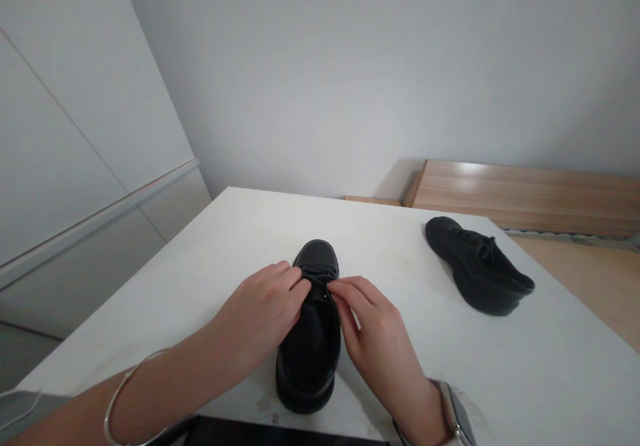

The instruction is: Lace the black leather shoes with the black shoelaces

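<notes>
A black lace-up shoe [310, 346] stands upright on the white table in front of me, toe pointing away. My left hand [275, 299] is closed at the left side of its lacing, the fingers curled over the eyelets. On the other side my right hand [373, 323] pinches a black shoelace [327, 293] near the top eyelets. What exactly the left fingers grip is mostly hidden by the hand, though a lace runs between both hands. A second black shoe [477, 266] lies farther off to the right, its laces tied.
The white table [200, 266] narrows toward a grey wall. Behind its right rear edge is a wooden board or bench [525, 193]. White cabinets [90, 139] stand on the left. A dark flat object [280, 433] shows at the bottom edge.
</notes>
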{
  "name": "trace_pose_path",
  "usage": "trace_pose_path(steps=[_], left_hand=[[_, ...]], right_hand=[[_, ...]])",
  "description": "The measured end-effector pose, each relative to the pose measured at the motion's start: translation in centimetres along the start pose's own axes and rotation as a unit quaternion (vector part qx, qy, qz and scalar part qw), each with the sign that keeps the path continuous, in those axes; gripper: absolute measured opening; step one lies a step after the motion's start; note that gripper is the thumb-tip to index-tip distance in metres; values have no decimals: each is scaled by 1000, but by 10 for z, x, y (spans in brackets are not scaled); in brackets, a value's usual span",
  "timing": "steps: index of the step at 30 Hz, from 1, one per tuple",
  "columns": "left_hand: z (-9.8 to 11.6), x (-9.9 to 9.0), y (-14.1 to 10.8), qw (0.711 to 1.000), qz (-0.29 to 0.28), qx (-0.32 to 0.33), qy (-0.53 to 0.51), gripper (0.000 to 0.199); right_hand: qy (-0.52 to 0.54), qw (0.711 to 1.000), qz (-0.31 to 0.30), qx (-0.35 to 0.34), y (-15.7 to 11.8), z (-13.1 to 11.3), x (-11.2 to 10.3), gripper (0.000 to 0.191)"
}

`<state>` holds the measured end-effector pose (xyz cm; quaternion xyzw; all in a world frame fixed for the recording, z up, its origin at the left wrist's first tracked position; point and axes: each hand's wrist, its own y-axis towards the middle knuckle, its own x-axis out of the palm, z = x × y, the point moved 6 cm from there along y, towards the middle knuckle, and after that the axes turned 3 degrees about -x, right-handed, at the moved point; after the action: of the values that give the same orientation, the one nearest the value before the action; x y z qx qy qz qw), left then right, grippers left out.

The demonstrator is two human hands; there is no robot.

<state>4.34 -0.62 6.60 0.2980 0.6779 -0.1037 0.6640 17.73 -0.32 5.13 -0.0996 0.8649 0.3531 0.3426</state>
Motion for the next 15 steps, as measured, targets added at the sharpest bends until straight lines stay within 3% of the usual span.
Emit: trace_pose_path(steps=[8,15], left_hand=[[-2,-2,4,999,-30,-36,-5,12],[-10,2,11,999,27,-31,-23,12]], right_hand=[[-172,978,-117,28,13,-16,9,30],[-297,950,-96,15,28,-17,15,27]])
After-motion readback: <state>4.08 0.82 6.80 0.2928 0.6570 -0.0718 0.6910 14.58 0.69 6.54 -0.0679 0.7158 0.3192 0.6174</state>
